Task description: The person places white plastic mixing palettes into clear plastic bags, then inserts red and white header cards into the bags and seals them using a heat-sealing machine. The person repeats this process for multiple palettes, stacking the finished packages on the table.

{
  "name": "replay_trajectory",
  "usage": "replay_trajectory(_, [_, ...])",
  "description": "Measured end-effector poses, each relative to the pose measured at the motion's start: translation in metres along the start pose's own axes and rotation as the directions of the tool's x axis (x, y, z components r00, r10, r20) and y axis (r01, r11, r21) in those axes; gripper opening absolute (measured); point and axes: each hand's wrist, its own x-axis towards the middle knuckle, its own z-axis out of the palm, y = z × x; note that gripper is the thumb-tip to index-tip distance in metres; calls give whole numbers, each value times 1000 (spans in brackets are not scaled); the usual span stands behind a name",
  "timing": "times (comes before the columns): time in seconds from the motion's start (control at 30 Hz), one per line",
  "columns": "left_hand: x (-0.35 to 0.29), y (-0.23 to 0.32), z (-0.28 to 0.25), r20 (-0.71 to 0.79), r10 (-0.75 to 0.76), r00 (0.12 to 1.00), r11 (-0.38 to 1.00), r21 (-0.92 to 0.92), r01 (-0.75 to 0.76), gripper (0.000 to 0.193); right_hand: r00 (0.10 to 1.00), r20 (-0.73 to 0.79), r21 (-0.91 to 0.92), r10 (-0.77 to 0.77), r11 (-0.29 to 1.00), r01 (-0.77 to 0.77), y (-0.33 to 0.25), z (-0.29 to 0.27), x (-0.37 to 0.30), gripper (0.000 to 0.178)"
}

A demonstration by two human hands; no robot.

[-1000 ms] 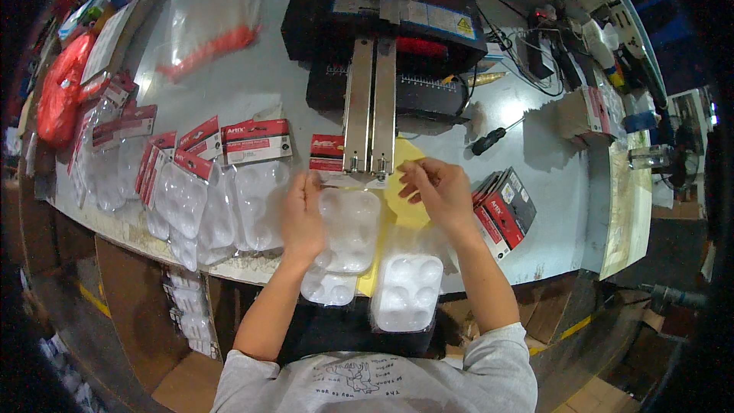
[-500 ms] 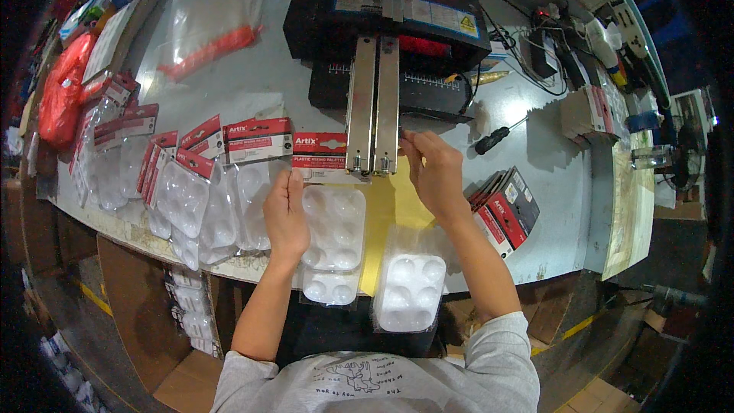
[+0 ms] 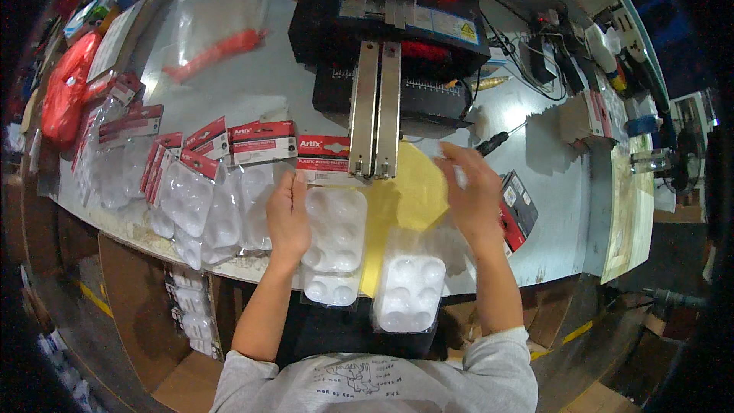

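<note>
My left hand (image 3: 289, 218) pinches the left edge of a bagged white plastic paint palette (image 3: 334, 233) by its red and white header card (image 3: 323, 159). The card's right end lies under two long metal arms (image 3: 375, 107) of a black machine (image 3: 451, 19) with a red lit display. My right hand (image 3: 475, 191), slightly blurred, is right of the arms, its fingers apart and nothing seen in them. It is nearest to a stack of red and black header cards (image 3: 521, 210), partly hidden behind the wrist. Another bagged palette (image 3: 411, 294) lies at the table's front edge, over a yellow surface (image 3: 419, 191).
Several carded palette packs (image 3: 191, 199) overlap at the left. Behind them are clear plastic bags (image 3: 218, 8) and a red bag (image 3: 69, 92). A black-handled screwdriver (image 3: 493, 143) lies at the right, near a card stack (image 3: 589, 116) and cables (image 3: 508, 38).
My right hand has moved right and slightly down, away from the metal arms toward the card stack, with its fingers spreading. My left hand stays on the palette pack.
</note>
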Motion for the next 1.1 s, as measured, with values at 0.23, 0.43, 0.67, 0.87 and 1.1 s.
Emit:
replay_trajectory(0.23, [-1, -15, -48, 10, 15, 1000, 1000, 8, -15, 36, 890, 179, -450, 419, 840, -305, 39, -82, -74, 95])
replay_trajectory(0.43, [33, -2, -138, -279, 31, 960, 940, 333, 67, 36, 930, 135, -264, 343, 917, -300, 62, -81, -80, 116])
replay_trajectory(0.67, [-39, 28, -30, 200, 432, 879, 789, 388, -476, 25, 919, 130, -310, 371, 896, -318, 68, -88, -68, 101])
replay_trajectory(0.87, [-92, 19, 47, 302, 304, 904, 905, 204, -372, 26, 866, 32, -89, 499, 864, -495, 51, -89, -67, 70])
replay_trajectory(1.1, [-79, 24, 36, 319, 300, 899, 908, 193, -372, 22, 951, -98, -410, 292, 859, -306, 16, -76, -58, 50])
